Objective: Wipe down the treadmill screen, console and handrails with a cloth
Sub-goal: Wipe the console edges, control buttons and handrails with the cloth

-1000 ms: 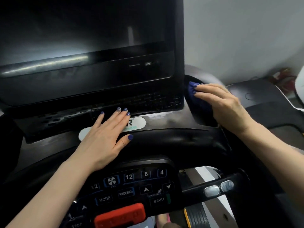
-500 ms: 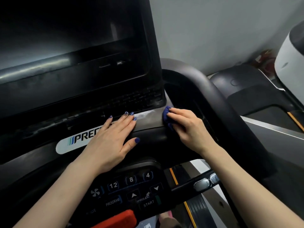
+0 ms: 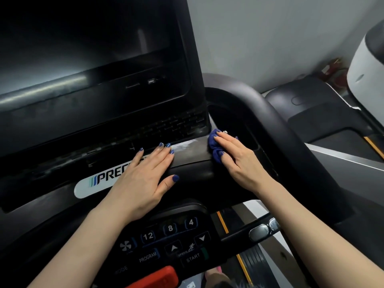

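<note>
Grey wall (image 3: 270,38) stands behind a black treadmill with a dark screen (image 3: 83,48) above its console (image 3: 191,154). On the console ledge, just right of the screen's lower corner, the right hand (image 3: 239,161) presses a bunched blue cloth (image 3: 215,145), fingers curled over it. The left hand (image 3: 143,177) lies flat beside it, fingers straight and together, partly covering a white logo sticker (image 3: 93,183). A curved handrail (image 3: 280,125) runs along the right.

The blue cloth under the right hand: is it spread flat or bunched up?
Bunched up. The blue cloth shows as a rounded wad bulging out beside the right hand.
</note>
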`<state>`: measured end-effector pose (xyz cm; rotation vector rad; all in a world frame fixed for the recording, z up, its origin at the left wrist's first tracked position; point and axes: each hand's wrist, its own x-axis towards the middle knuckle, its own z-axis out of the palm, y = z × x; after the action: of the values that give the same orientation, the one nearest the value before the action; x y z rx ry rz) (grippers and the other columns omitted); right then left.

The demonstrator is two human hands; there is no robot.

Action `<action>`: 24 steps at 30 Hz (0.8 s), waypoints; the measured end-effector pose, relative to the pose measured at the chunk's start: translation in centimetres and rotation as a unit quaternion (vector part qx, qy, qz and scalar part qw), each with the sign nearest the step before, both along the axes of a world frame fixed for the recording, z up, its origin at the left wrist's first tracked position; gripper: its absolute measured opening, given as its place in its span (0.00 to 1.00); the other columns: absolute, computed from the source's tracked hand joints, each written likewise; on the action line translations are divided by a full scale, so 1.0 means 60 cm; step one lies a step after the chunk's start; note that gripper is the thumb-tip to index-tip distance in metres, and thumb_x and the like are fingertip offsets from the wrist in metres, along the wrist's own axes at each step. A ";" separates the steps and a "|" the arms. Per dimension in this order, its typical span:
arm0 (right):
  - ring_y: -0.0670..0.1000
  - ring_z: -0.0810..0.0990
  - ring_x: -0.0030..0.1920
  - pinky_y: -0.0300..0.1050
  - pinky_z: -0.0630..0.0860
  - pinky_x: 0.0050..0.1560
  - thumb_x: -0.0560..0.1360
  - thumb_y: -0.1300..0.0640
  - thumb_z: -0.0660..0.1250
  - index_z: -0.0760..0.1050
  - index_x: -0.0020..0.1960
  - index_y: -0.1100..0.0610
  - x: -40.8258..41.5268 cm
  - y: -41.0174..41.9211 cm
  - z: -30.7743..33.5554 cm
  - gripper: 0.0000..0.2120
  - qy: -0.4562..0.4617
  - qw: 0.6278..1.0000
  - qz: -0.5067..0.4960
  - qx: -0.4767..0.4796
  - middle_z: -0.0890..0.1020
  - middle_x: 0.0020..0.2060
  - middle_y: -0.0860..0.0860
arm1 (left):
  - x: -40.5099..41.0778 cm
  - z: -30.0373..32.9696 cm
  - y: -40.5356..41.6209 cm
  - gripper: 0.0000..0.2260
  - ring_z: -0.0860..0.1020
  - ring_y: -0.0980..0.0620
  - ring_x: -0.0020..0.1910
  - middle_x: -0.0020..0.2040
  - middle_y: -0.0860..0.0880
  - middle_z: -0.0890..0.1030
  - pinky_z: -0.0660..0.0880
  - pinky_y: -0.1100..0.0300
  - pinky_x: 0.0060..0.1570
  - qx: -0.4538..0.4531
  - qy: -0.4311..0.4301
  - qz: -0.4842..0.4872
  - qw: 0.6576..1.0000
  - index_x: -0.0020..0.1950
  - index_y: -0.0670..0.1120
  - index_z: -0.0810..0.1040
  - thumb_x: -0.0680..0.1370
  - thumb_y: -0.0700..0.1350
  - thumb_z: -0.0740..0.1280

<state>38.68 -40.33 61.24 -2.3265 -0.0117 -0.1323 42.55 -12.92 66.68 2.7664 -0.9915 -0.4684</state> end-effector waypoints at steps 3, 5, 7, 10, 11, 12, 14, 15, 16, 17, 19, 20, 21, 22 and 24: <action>0.39 0.62 0.72 0.42 0.49 0.77 0.78 0.45 0.55 0.72 0.71 0.56 0.028 0.014 0.002 0.26 0.012 1.000 -0.010 0.007 0.70 0.71 0.46 | -0.002 0.005 0.008 0.35 0.36 0.66 0.76 0.80 0.58 0.42 0.34 0.57 0.76 -0.001 -0.015 0.006 1.000 0.80 0.54 0.45 0.76 0.69 0.33; 0.47 0.69 0.71 0.45 0.57 0.76 0.77 0.50 0.61 0.76 0.67 0.58 0.035 0.021 -0.007 0.21 -0.024 1.000 -0.016 -0.001 0.74 0.69 0.51 | -0.003 0.006 0.017 0.36 0.38 0.65 0.77 0.80 0.58 0.43 0.35 0.57 0.77 0.000 -0.018 0.015 1.000 0.80 0.54 0.46 0.76 0.69 0.33; 0.52 0.75 0.66 0.45 0.65 0.72 0.76 0.58 0.65 0.79 0.62 0.62 0.031 0.011 -0.022 0.16 -0.073 0.997 -0.009 -0.011 0.78 0.64 0.56 | -0.005 0.006 0.024 0.36 0.38 0.65 0.77 0.80 0.58 0.43 0.35 0.57 0.77 0.001 -0.014 0.017 1.000 0.80 0.54 0.47 0.76 0.69 0.34; 0.55 0.79 0.59 0.35 0.69 0.65 0.74 0.63 0.67 0.81 0.56 0.64 0.033 0.000 -0.021 0.12 -0.105 0.994 -0.040 -0.003 0.80 0.58 0.59 | -0.004 0.004 0.027 0.36 0.40 0.65 0.77 0.80 0.59 0.46 0.36 0.56 0.77 -0.012 -0.011 0.015 1.000 0.81 0.53 0.49 0.77 0.70 0.34; 0.55 0.80 0.56 0.35 0.71 0.62 0.73 0.64 0.67 0.81 0.54 0.65 0.038 0.007 -0.019 0.11 -0.112 0.992 -0.054 -0.005 0.80 0.56 0.59 | -0.004 0.003 0.027 0.36 0.40 0.64 0.77 0.80 0.58 0.46 0.36 0.56 0.77 -0.016 -0.011 0.014 1.000 0.81 0.53 0.49 0.77 0.70 0.34; 0.56 0.80 0.55 0.37 0.73 0.60 0.73 0.64 0.67 0.81 0.53 0.65 0.045 0.020 -0.016 0.11 -0.117 0.992 -0.056 -0.011 0.80 0.54 0.59 | -0.004 0.002 0.028 0.36 0.41 0.64 0.77 0.80 0.58 0.46 0.37 0.55 0.77 -0.017 -0.011 0.012 1.000 0.81 0.53 0.49 0.77 0.69 0.34; 0.55 0.79 0.54 0.41 0.73 0.59 0.72 0.64 0.67 0.80 0.53 0.65 0.052 0.050 -0.010 0.11 -0.122 0.992 -0.016 -0.025 0.80 0.53 0.58 | -0.004 0.002 0.029 0.36 0.40 0.64 0.77 0.80 0.58 0.45 0.36 0.55 0.77 -0.014 -0.013 0.010 1.000 0.81 0.53 0.48 0.77 0.69 0.34; 0.54 0.78 0.54 0.38 0.71 0.59 0.72 0.63 0.67 0.80 0.53 0.65 0.053 0.059 -0.006 0.11 -0.126 0.991 0.019 -0.029 0.80 0.53 0.58 | -0.003 0.002 0.030 0.36 0.39 0.64 0.77 0.80 0.58 0.44 0.36 0.54 0.77 -0.010 -0.014 0.008 1.000 0.81 0.53 0.47 0.76 0.68 0.34; 0.53 0.77 0.55 0.35 0.69 0.60 0.73 0.61 0.67 0.80 0.53 0.65 0.052 0.059 -0.004 0.11 -0.135 0.989 0.052 -0.036 0.81 0.53 0.57 | -0.003 0.003 0.031 0.36 0.39 0.64 0.77 0.80 0.58 0.44 0.36 0.54 0.77 -0.007 -0.014 0.006 1.000 0.80 0.53 0.47 0.76 0.68 0.34; 0.52 0.77 0.55 0.35 0.68 0.60 0.73 0.60 0.67 0.81 0.53 0.65 0.053 0.051 -0.003 0.12 -0.145 0.986 0.072 -0.050 0.82 0.54 0.57 | -0.002 0.003 0.031 0.36 0.39 0.64 0.77 0.80 0.59 0.44 0.36 0.54 0.77 -0.005 -0.014 0.003 1.000 0.80 0.53 0.47 0.76 0.68 0.34; 0.54 0.80 0.55 0.41 0.71 0.60 0.73 0.59 0.68 0.82 0.53 0.62 0.055 0.027 -0.007 0.12 -0.149 0.984 0.051 -0.077 0.83 0.54 0.55 | -0.001 0.005 0.034 0.36 0.39 0.64 0.77 0.79 0.59 0.44 0.35 0.54 0.77 -0.004 -0.015 0.000 1.000 0.80 0.53 0.47 0.76 0.68 0.34; 0.56 0.80 0.55 0.42 0.70 0.60 0.72 0.59 0.69 0.83 0.53 0.61 0.054 0.020 -0.008 0.12 -0.141 0.987 0.023 -0.079 0.83 0.54 0.54 | -0.001 0.004 0.035 0.36 0.39 0.64 0.77 0.79 0.59 0.43 0.35 0.54 0.77 -0.004 -0.016 0.000 1.000 0.80 0.53 0.47 0.76 0.68 0.33; 0.56 0.80 0.55 0.38 0.69 0.60 0.71 0.60 0.70 0.83 0.53 0.61 0.053 0.021 -0.009 0.12 -0.136 0.988 0.000 -0.075 0.83 0.53 0.54 | -0.002 0.004 0.036 0.36 0.39 0.64 0.77 0.79 0.59 0.43 0.34 0.54 0.77 -0.005 -0.017 0.001 1.000 0.80 0.53 0.47 0.76 0.68 0.34; 0.55 0.79 0.54 0.34 0.67 0.61 0.70 0.61 0.70 0.83 0.52 0.61 0.055 0.029 -0.009 0.12 -0.140 0.988 -0.008 -0.071 0.83 0.53 0.54 | -0.003 0.002 0.036 0.36 0.38 0.64 0.77 0.79 0.58 0.43 0.34 0.54 0.77 -0.007 -0.017 0.000 1.000 0.81 0.53 0.47 0.76 0.68 0.34; 0.51 0.77 0.54 0.29 0.63 0.60 0.69 0.63 0.70 0.83 0.52 0.63 0.063 0.060 -0.003 0.12 -0.156 0.986 0.019 -0.064 0.84 0.52 0.55 | -0.004 0.001 0.035 0.35 0.38 0.64 0.77 0.80 0.58 0.43 0.34 0.55 0.76 -0.009 -0.017 -0.003 1.000 0.81 0.53 0.47 0.77 0.68 0.35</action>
<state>42.46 -36.70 61.04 -2.4091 -0.2276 -0.4869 42.30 -10.82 66.72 2.7649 -1.0055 -0.4129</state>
